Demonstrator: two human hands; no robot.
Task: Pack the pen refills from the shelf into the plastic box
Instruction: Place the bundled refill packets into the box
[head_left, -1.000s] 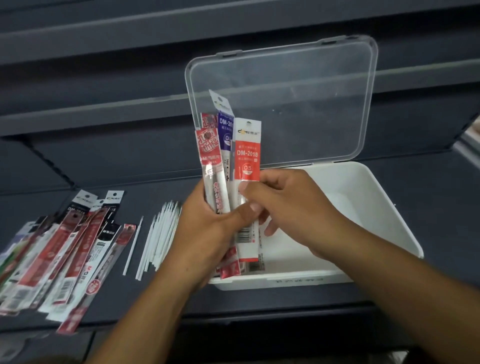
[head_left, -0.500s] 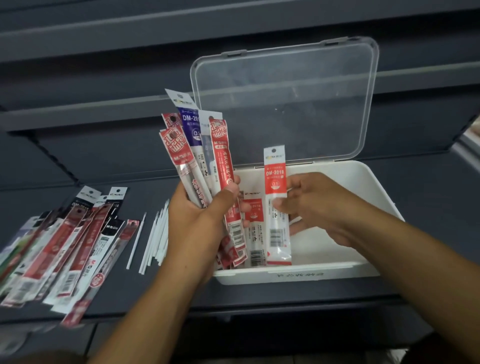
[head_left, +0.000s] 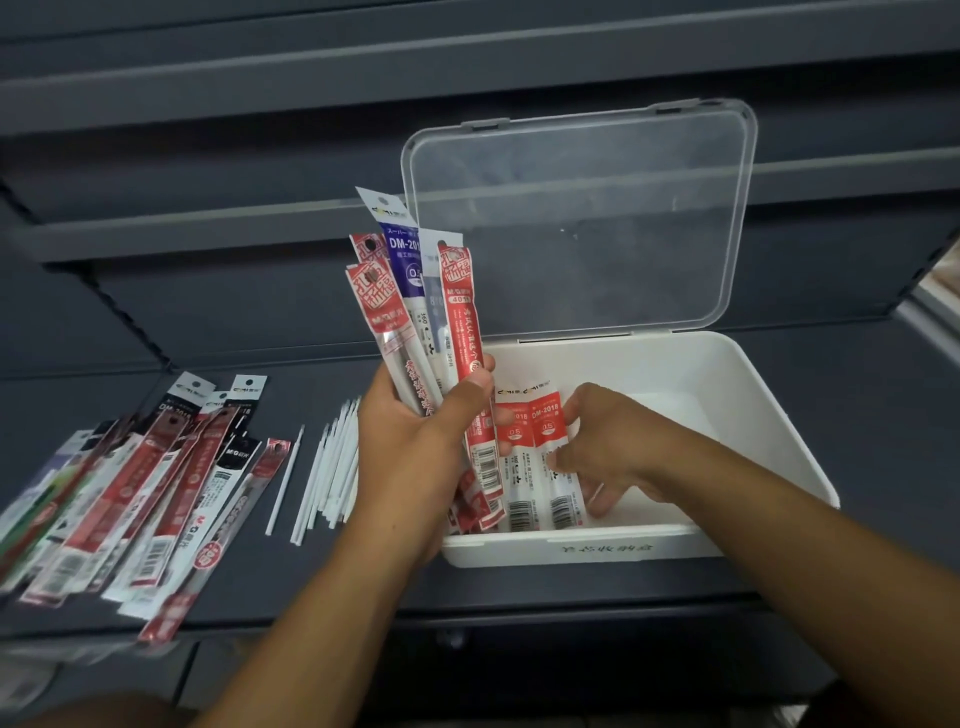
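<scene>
The white plastic box (head_left: 769, 415) stands open on the dark shelf, its clear lid (head_left: 576, 208) upright behind it. My left hand (head_left: 415, 447) grips an upright bundle of pen refill packs (head_left: 415, 306), red and blue, over the box's left end. Two orange-red refill packs lie flat side by side in the box. My right hand (head_left: 608, 447) reaches into the box and holds the right one (head_left: 550, 467) by its edge with curled fingers; the other pack (head_left: 514, 467) lies just left of it.
A fanned pile of more refill packs (head_left: 130, 499) lies on the shelf (head_left: 883, 395) at the left. Several loose white refills (head_left: 332, 467) lie between that pile and the box. Another dark shelf runs above, behind the lid.
My right hand has carried the orange-red pack down from upright and laid it flat in the box beside the other. My left hand kept the bundle upright, shifting slightly.
</scene>
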